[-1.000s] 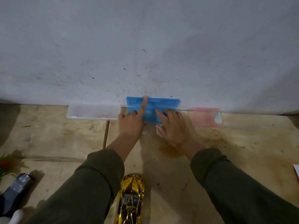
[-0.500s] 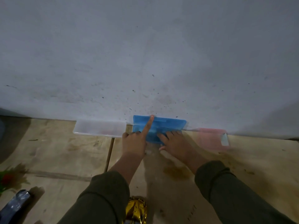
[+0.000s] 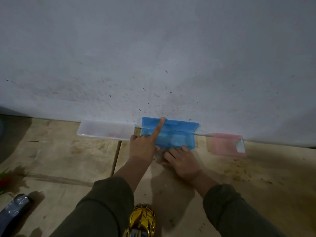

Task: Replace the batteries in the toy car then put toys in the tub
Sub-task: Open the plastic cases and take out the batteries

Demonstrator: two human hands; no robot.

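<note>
A blue plastic case lies open on the wooden floor against the wall, its lid tipped back onto the wall. My left hand sits at the case's front left corner, its index finger stretched up and pressing the lid back. My right hand rests at the case's front edge with its fingers curled under; whether they hold anything is hidden. A shiny gold toy car stands on the floor between my forearms, near the bottom edge. No tub is in view.
A clear plastic case lies left of the blue one and a pink case lies to its right, both along the grey wall. A dark wrapped object and a red and green item sit at the left edge.
My right hand has drawn back out of the blue case to its front edge and its fingers have curled. My left index finger stays on the lid.
</note>
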